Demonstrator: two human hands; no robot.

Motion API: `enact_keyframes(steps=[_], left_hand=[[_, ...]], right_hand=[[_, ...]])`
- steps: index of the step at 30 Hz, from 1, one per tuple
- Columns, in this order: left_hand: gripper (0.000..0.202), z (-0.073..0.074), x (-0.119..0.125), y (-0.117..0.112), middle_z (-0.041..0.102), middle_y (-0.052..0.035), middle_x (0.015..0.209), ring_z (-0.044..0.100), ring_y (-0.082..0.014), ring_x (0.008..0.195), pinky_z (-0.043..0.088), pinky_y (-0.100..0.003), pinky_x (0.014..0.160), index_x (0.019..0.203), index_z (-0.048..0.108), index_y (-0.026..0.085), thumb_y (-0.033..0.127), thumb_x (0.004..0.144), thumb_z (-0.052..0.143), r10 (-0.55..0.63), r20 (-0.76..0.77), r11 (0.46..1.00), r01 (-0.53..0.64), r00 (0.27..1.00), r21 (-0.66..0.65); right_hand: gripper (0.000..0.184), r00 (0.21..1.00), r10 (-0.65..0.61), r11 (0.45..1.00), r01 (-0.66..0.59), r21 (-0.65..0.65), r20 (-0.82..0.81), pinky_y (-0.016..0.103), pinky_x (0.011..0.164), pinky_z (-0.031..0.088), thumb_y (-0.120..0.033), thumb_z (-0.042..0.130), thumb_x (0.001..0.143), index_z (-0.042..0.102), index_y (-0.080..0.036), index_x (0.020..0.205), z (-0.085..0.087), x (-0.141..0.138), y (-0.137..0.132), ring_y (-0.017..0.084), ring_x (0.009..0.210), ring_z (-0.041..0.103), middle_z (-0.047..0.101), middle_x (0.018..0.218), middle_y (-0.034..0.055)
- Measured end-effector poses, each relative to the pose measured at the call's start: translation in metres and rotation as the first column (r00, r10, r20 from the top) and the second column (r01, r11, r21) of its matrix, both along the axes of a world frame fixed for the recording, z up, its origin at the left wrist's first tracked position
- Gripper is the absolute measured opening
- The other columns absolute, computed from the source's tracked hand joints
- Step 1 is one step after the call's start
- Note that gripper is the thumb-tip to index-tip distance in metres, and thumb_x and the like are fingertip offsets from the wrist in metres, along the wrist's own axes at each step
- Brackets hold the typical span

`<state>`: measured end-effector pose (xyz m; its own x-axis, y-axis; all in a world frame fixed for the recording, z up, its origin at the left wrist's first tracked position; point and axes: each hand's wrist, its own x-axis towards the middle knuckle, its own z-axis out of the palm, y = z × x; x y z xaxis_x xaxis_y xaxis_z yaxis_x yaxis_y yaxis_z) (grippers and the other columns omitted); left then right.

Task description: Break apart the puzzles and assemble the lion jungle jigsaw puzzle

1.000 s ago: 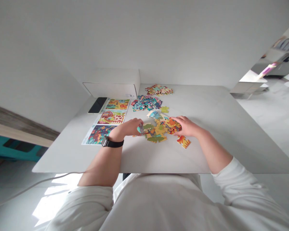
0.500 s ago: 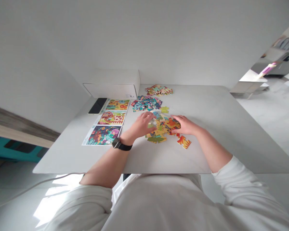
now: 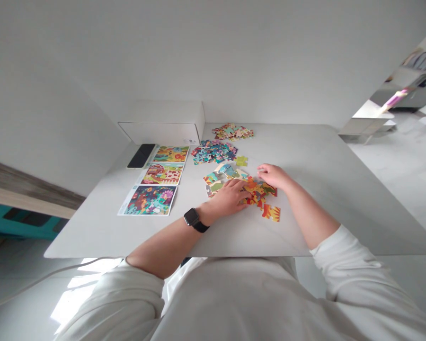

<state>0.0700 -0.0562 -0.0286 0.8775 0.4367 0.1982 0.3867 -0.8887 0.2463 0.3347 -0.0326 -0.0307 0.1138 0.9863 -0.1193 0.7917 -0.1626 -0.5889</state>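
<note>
Near group of puzzle pieces [image 3: 259, 190] sits mid-desk, partly covered. Left hand [image 3: 229, 196] lies palm down across its middle, fingers slightly bent, blocking whatever is underneath; can't tell if it grips a piece or just presses. Right hand [image 3: 274, 176] is at the group's far right edge, fingers curled in; fingertips too small to read, so can't tell if anything is pinched. Pieces overlap, so which ones interlock is hard to make out.

Clear of both hands: an orange-and-yellow piece [image 3: 271, 213] at the near right, a blue piece [image 3: 227, 170] on the far side, a plain green piece [image 3: 242, 161] just beyond.

Behind that, a dark multicolour pile [image 3: 215, 152], then a red-and-cream pile [image 3: 233, 131] near the wall [image 3: 270, 61]. Both heaped, lower pieces buried.

Left side of the desk [image 3: 323, 166]: three printed pictures [image 3: 162, 174] in a row, phone [image 3: 141, 156] beside the farthest, white box [image 3: 158, 133] behind; small print on the box unreadable. Black watch [image 3: 196, 219] on the left wrist. Cable [image 3: 53, 273] runs off frame at lower left. Teal object [image 3: 28, 219] there is cut off; right background is blurred.
</note>
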Motion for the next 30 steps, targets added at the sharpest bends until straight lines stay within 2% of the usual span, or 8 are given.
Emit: enact_keyframes(steps=[4,9,14,17,21,23,26,30], left_hand=[[0.028,-0.001,0.007,-0.004,0.062,-0.0089,0.149,0.053,-0.0323,0.137,0.043,-0.051,0.12,0.124,0.079,0.027,0.032,0.098,0.069,0.02,0.038,0.998,-0.022,0.999,0.056],[0.025,-0.003,0.011,-0.005,0.066,-0.0088,0.144,0.055,-0.0303,0.135,0.046,-0.049,0.117,0.122,0.079,0.026,0.03,0.1,0.067,-0.003,0.069,0.997,-0.002,0.998,0.077],[0.029,-0.007,0.011,-0.003,0.068,-0.0096,0.141,0.055,-0.0299,0.134,0.045,-0.047,0.117,0.126,0.076,0.025,0.031,0.099,0.067,-0.023,0.081,0.996,0.016,0.996,0.082],[0.03,-0.005,0.011,-0.004,0.066,-0.0099,0.143,0.055,-0.0298,0.135,0.045,-0.047,0.117,0.127,0.075,0.025,0.031,0.1,0.066,-0.021,0.077,0.997,0.016,0.997,0.07],[0.031,-0.002,0.012,-0.006,0.066,-0.011,0.142,0.055,-0.0304,0.134,0.045,-0.047,0.116,0.128,0.072,0.024,0.031,0.099,0.066,0.011,0.064,0.998,-0.015,0.998,0.061],[0.033,-0.002,0.012,-0.006,0.066,-0.0118,0.142,0.056,-0.0308,0.134,0.045,-0.048,0.115,0.13,0.07,0.023,0.029,0.098,0.067,0.029,0.071,0.997,-0.033,0.997,0.064],[0.041,-0.003,0.012,-0.005,0.064,-0.0126,0.144,0.056,-0.0311,0.135,0.045,-0.048,0.116,0.136,0.066,0.022,0.024,0.095,0.067,0.065,0.109,0.996,-0.072,0.992,0.062],[0.056,-0.005,0.01,0.0,0.06,-0.0153,0.149,0.056,-0.033,0.136,0.047,-0.05,0.116,0.15,0.054,0.021,0.026,0.095,0.068,0.18,0.209,0.983,-0.181,0.961,-0.018]], right_hand=[[0.031,1.0,0.011,0.995,-0.01,-0.096,0.012,0.028,0.087,0.053,-0.029,0.06,0.099,0.077,-0.023,0.124,0.005,-0.002,-0.002,0.021,0.095,0.075,0.084,0.102,0.0054],[0.026,0.989,-0.06,0.99,0.041,-0.139,-0.136,0.024,0.075,0.05,-0.027,0.062,0.096,0.079,-0.02,0.115,0.009,0.0,-0.005,0.019,0.087,0.072,0.084,0.098,0.0047],[0.03,0.951,-0.114,0.983,0.067,-0.169,-0.288,0.023,0.063,0.046,-0.03,0.064,0.094,0.077,-0.019,0.12,0.015,0.005,-0.008,0.016,0.073,0.066,0.082,0.098,0.0047],[0.03,0.939,-0.099,0.985,0.045,-0.167,-0.33,0.024,0.071,0.051,-0.033,0.071,0.091,0.077,-0.02,0.118,0.015,0.006,-0.011,0.017,0.083,0.07,0.082,0.108,0.0068],[0.028,0.908,0.029,0.975,-0.117,-0.187,-0.417,0.027,0.082,0.057,-0.04,0.08,0.087,0.08,-0.021,0.107,0.008,0.002,-0.013,0.022,0.095,0.074,0.083,0.109,0.0063],[0.026,0.903,0.076,0.972,-0.162,-0.171,-0.424,0.029,0.081,0.058,-0.043,0.081,0.086,0.08,-0.022,0.102,0.004,0.0,-0.013,0.023,0.093,0.075,0.084,0.103,0.0052],[0.03,0.902,0.101,0.986,-0.148,-0.081,-0.42,0.029,0.077,0.058,-0.047,0.084,0.083,0.08,-0.022,0.098,0.004,-0.003,-0.013,0.022,0.089,0.075,0.083,0.097,0.005],[0.048,0.845,0.081,0.996,-0.083,0.021,-0.528,0.03,0.073,0.059,-0.062,0.085,0.078,0.079,-0.022,0.103,0.012,-0.002,-0.014,0.022,0.083,0.073,0.082,0.098,0.0061]])
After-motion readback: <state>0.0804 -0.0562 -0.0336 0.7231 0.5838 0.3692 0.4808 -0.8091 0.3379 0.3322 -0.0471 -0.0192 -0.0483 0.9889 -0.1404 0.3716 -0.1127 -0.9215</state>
